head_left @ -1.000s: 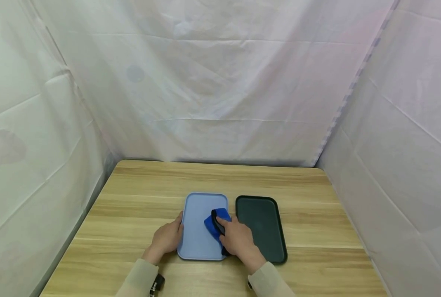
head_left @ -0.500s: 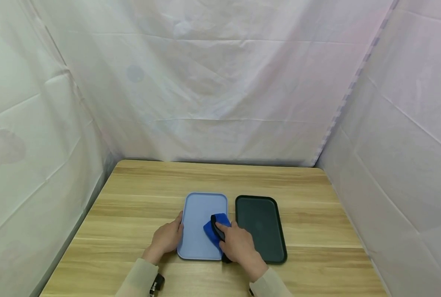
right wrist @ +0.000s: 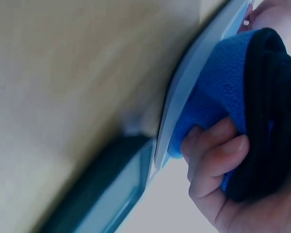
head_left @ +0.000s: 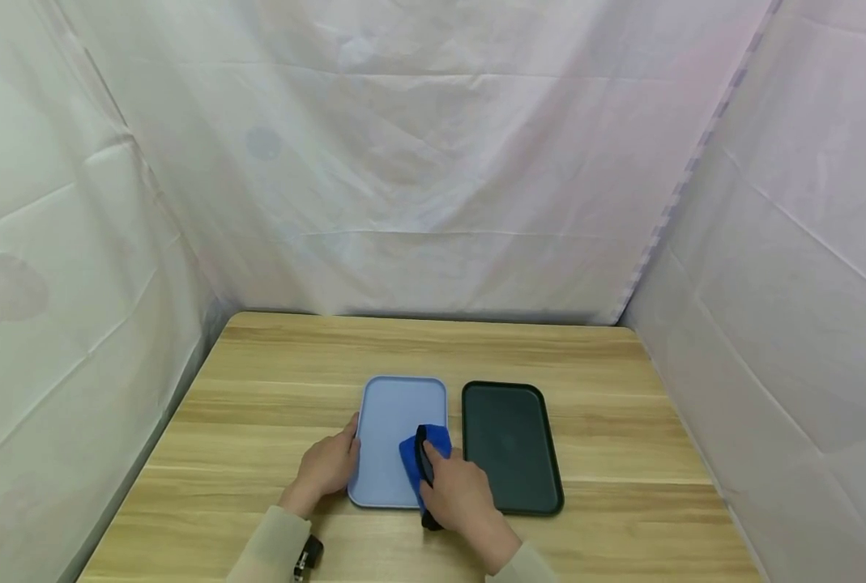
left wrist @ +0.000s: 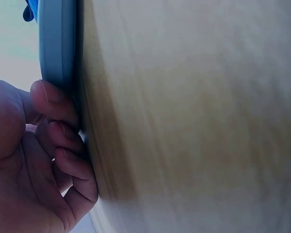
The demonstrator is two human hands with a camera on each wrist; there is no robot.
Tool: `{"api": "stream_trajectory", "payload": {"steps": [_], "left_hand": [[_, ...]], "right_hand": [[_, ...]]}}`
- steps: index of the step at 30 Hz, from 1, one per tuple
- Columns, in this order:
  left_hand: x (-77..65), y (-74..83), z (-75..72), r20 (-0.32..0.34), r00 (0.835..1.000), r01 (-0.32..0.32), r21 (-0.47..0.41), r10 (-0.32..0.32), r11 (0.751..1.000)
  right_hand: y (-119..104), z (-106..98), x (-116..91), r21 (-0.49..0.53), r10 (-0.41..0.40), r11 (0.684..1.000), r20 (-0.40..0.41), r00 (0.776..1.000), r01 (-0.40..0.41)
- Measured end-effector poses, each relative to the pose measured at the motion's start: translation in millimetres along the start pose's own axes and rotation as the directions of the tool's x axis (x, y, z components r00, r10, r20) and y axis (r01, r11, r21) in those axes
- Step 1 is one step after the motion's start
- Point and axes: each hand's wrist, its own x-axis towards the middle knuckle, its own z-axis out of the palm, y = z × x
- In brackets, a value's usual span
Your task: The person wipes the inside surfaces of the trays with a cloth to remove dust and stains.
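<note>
A light blue tray [head_left: 385, 425] lies flat on the table. My left hand [head_left: 330, 463] holds its left edge; in the left wrist view the curled fingers [left wrist: 60, 104] sit against the tray's rim and the tabletop. My right hand [head_left: 458, 491] grips a folded blue cloth [head_left: 409, 457] with black edging, and the cloth lies on the tray's near right part, its black end hanging over the near rim. Up close in the right wrist view, several fingers [right wrist: 213, 155] curl into the fleecy cloth. The right hand covers the tray's near right corner.
A dark green tray [head_left: 509, 445] lies just right of the blue one, a narrow gap between them. Both rest on a wood-grain table [head_left: 294, 356]. White sheeting [head_left: 433, 162] encloses the back and both sides. A black object [head_left: 312, 553] shows at the left sleeve.
My right hand has moved the cloth toward the tray's near edge and slightly left. The left hand and both trays have stayed in place.
</note>
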Motion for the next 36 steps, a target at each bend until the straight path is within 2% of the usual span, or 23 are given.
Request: {"api": "stream_trajectory", "payload": {"steps": [11, 19, 29, 36], "left_hand": [[0.7, 0.5, -2.4, 0.005, 1.0, -0.003, 0.019, 0.003, 1.0], [0.1, 0.4, -2.1, -0.001, 1.0, -0.019, 0.025, 0.019, 1.0], [-2.2, -0.3, -3.2, -0.024, 0.999, -0.034, 0.019, 0.035, 0.999], [-1.6, -0.3, -2.7, -0.008, 1.0, -0.028, 0.007, 0.028, 1.0]], "right_hand": [[-27, 20, -2, -0.021, 0.096, 0.995, -0.004, 0.995, -0.096], [-37, 30, 1, -0.066, 0.064, 0.995, -0.076, 0.995, -0.069], [-51, 36, 8, -0.027, 0.066, 0.997, -0.052, 0.996, -0.067], [-60, 36, 9, 0.035, 0.059, 0.998, -0.031, 0.998, -0.058]]}}
